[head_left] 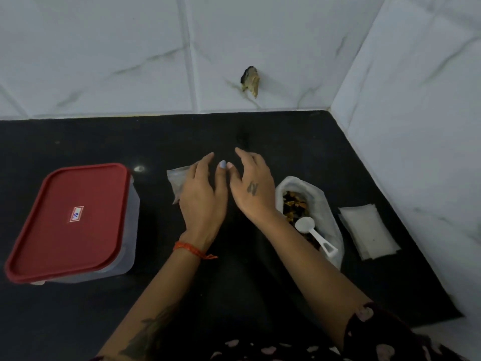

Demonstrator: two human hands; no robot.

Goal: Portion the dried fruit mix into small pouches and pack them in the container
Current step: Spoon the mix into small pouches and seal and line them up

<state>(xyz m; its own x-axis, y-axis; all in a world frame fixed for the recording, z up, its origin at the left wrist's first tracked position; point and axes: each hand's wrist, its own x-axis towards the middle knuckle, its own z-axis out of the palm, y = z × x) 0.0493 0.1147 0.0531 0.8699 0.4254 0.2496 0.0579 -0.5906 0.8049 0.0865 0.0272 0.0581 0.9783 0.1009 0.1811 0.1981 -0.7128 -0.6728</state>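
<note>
A clear bag of dried fruit mix (pixel 299 201) lies open on the black counter at the right, with a white plastic scoop (pixel 313 231) resting in its mouth. A stack of empty small pouches (pixel 367 230) lies to its right. A clear container with a red lid (pixel 70 220) stands closed at the left. My left hand (pixel 203 196) rests with relaxed fingers over a small clear pouch (pixel 177 178) lying on the counter. My right hand (pixel 251 186) hovers beside it, fingers spread and holding nothing.
The black counter (pixel 234 282) ends at white marble-patterned wall tiles behind and on the right, forming a corner. A chipped hole (pixel 251 80) marks the back wall.
</note>
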